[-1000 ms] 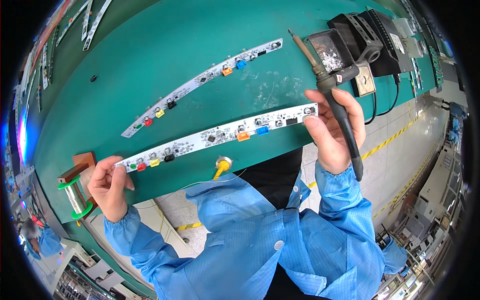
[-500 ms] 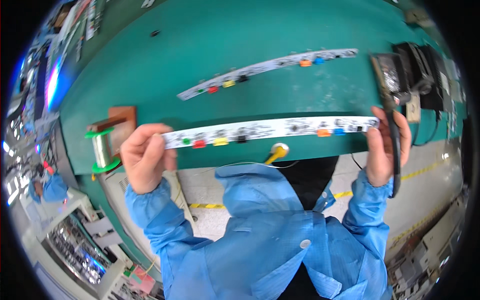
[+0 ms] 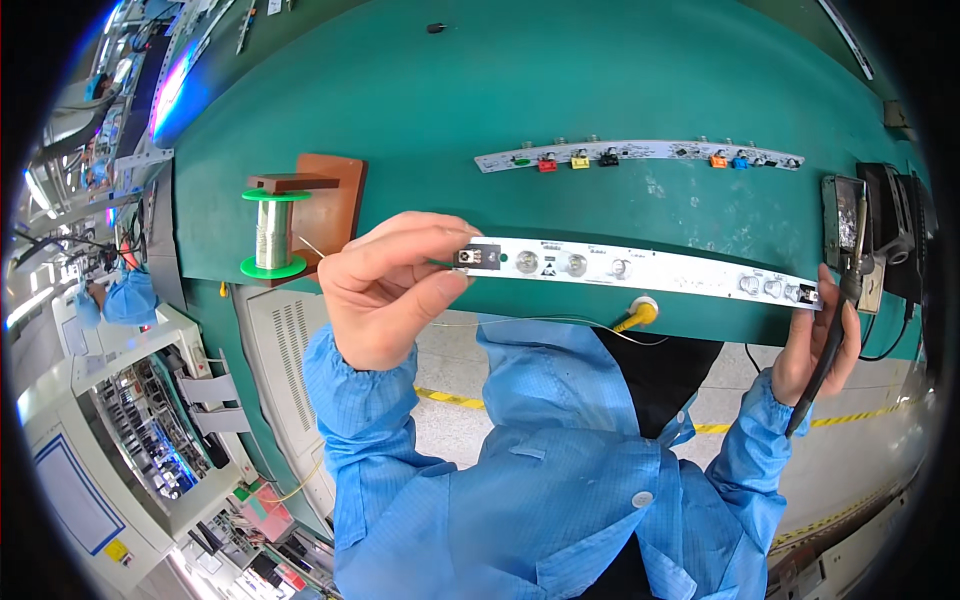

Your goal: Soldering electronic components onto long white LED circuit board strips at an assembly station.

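A long, narrow white circuit board (image 3: 695, 272) is held up over the near edge of the bench, nearly level across the view. Its visible face carries round clear lamps in two groups and a small dark part at each end. My left hand (image 3: 385, 285) pinches the left end between thumb and fingers. At the other end, my right hand (image 3: 795, 355) grips the board and also holds a soldering iron (image 3: 832, 350) with a dark handle, its tip pointing away from me. A second strip board (image 3: 650, 150) with small coloured connectors lies beyond.
On the green bench (image 3: 400, 110), a solder wire spool (image 3: 275, 235) with green flanges sits at a brown stand (image 3: 340, 210) on the left. A soldering iron holder (image 3: 840, 220) and dark equipment (image 3: 895, 230) stand at right. A yellow plug (image 3: 637, 317) hangs at the front edge.
The held board has been turned over: coloured connectors faced me before, and round lamps show now. Both hands still hold its ends. The whole view has shifted, with bench items appearing further right.
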`<control>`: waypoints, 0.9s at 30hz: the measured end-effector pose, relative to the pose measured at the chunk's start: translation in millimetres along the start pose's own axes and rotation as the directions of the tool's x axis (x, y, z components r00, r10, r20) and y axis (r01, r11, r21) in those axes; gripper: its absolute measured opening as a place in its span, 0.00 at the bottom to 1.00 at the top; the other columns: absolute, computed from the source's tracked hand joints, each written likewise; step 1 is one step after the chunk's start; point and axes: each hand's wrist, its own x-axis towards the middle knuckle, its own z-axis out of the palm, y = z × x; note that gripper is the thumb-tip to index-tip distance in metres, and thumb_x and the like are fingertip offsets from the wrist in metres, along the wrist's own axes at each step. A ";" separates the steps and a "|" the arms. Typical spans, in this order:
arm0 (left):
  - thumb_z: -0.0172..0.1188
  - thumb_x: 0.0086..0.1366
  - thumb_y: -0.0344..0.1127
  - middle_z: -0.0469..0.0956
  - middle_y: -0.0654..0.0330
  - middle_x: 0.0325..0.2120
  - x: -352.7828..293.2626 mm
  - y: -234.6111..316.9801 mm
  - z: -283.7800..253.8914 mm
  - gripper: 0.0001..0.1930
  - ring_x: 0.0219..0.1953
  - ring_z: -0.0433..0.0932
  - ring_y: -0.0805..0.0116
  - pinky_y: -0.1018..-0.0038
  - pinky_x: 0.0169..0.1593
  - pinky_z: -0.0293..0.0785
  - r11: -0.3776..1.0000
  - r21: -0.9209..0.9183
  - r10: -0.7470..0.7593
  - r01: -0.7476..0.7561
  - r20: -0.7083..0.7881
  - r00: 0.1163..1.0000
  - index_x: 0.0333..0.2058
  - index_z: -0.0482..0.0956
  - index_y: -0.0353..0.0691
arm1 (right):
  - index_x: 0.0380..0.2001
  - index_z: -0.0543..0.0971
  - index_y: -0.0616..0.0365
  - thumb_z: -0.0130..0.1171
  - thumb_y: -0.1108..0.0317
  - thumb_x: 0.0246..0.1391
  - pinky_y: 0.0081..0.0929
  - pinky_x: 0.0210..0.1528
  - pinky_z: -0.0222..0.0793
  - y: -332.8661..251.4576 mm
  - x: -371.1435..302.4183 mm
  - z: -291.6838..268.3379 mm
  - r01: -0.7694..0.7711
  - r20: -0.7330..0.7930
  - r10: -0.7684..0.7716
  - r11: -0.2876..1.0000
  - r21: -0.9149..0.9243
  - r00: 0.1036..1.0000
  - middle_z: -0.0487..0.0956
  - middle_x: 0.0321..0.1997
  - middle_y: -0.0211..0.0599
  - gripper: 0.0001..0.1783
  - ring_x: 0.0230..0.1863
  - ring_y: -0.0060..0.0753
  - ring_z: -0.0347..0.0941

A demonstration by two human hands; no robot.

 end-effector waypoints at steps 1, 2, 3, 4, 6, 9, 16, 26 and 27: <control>0.61 0.57 0.10 0.79 0.41 0.47 0.1 0.6 -1.2 0.17 0.45 0.83 0.59 0.70 0.48 0.82 1.000 0.020 0.007 -0.008 0.023 1.000 0.46 0.82 0.25 | 0.62 0.67 0.56 0.56 0.88 0.57 0.53 0.60 0.74 -0.1 0.6 0.1 -0.003 -0.003 0.003 1.000 -0.002 1.000 0.77 0.54 0.57 0.31 0.59 0.63 0.74; 0.61 0.57 0.10 0.79 0.41 0.47 -0.1 0.9 -2.2 0.17 0.45 0.83 0.59 0.71 0.48 0.82 1.000 0.027 0.014 -0.015 0.036 0.999 0.46 0.82 0.25 | 0.62 0.66 0.56 0.56 0.88 0.57 0.53 0.60 0.74 -0.6 0.7 0.0 -0.010 -0.004 0.010 1.000 0.003 1.000 0.77 0.54 0.58 0.31 0.59 0.63 0.74; 0.61 0.57 0.10 0.79 0.41 0.47 -0.4 0.9 -2.9 0.17 0.45 0.83 0.59 0.71 0.48 0.82 0.998 0.056 0.015 -0.017 0.038 0.999 0.45 0.82 0.25 | 0.62 0.67 0.55 0.57 0.88 0.57 0.53 0.61 0.73 -1.3 0.4 -0.4 -0.014 -0.006 0.014 1.000 0.006 1.000 0.79 0.53 0.57 0.31 0.59 0.61 0.74; 0.62 0.57 0.11 0.79 0.42 0.47 -0.3 0.5 -3.7 0.17 0.46 0.83 0.59 0.71 0.48 0.82 0.997 0.072 0.016 -0.018 0.031 0.999 0.45 0.83 0.26 | 0.62 0.67 0.55 0.58 0.88 0.56 0.52 0.61 0.72 -1.9 0.2 -0.8 -0.014 -0.009 0.014 1.000 0.010 1.000 0.79 0.52 0.57 0.32 0.59 0.60 0.75; 0.62 0.56 0.11 0.80 0.42 0.46 0.3 -2.3 -4.4 0.16 0.46 0.83 0.59 0.71 0.48 0.82 0.996 0.090 0.026 -0.028 0.023 0.999 0.45 0.83 0.27 | 0.62 0.67 0.54 0.58 0.88 0.56 0.52 0.61 0.71 -4.1 -0.8 -3.0 -0.028 -0.005 0.028 0.999 0.020 1.000 0.80 0.51 0.56 0.32 0.59 0.57 0.75; 0.63 0.56 0.13 0.81 0.42 0.45 1.9 -6.5 -5.9 0.16 0.46 0.83 0.59 0.72 0.48 0.82 0.989 0.136 0.060 -0.062 0.023 0.998 0.44 0.84 0.29 | 0.60 0.68 0.53 0.59 0.89 0.54 0.50 0.62 0.70 -6.4 -1.1 -4.9 -0.034 -0.007 0.034 0.999 0.015 0.999 0.81 0.50 0.56 0.32 0.58 0.52 0.76; 0.64 0.60 0.19 0.81 0.43 0.43 1.6 -11.1 -12.0 0.12 0.42 0.84 0.60 0.73 0.45 0.82 0.987 0.160 0.017 -0.015 -0.010 1.000 0.44 0.84 0.28 | 0.59 0.69 0.53 0.59 0.89 0.53 0.49 0.63 0.70 -11.7 0.0 -5.1 -0.070 0.013 0.069 0.997 0.037 0.998 0.81 0.50 0.56 0.31 0.57 0.50 0.77; 0.63 0.68 0.30 0.84 0.48 0.27 -0.4 -9.5 -9.2 0.10 0.26 0.85 0.64 0.74 0.30 0.83 0.984 0.107 -0.132 0.143 -0.103 0.986 0.40 0.83 0.27 | 0.63 0.69 0.56 0.69 0.79 0.50 0.34 0.58 0.73 -16.2 5.8 -8.7 -0.340 0.044 0.342 0.897 0.281 0.939 0.79 0.56 0.58 0.36 0.53 0.38 0.79; 0.62 0.68 0.30 0.84 0.48 0.26 -0.7 -8.4 -9.7 0.10 0.25 0.84 0.65 0.74 0.29 0.83 0.983 0.096 -0.146 0.156 -0.103 0.984 0.40 0.83 0.27 | 0.63 0.69 0.56 0.69 0.78 0.50 0.34 0.58 0.73 -16.2 6.4 -8.9 -0.350 0.055 0.350 0.890 0.291 0.935 0.79 0.56 0.58 0.36 0.53 0.38 0.78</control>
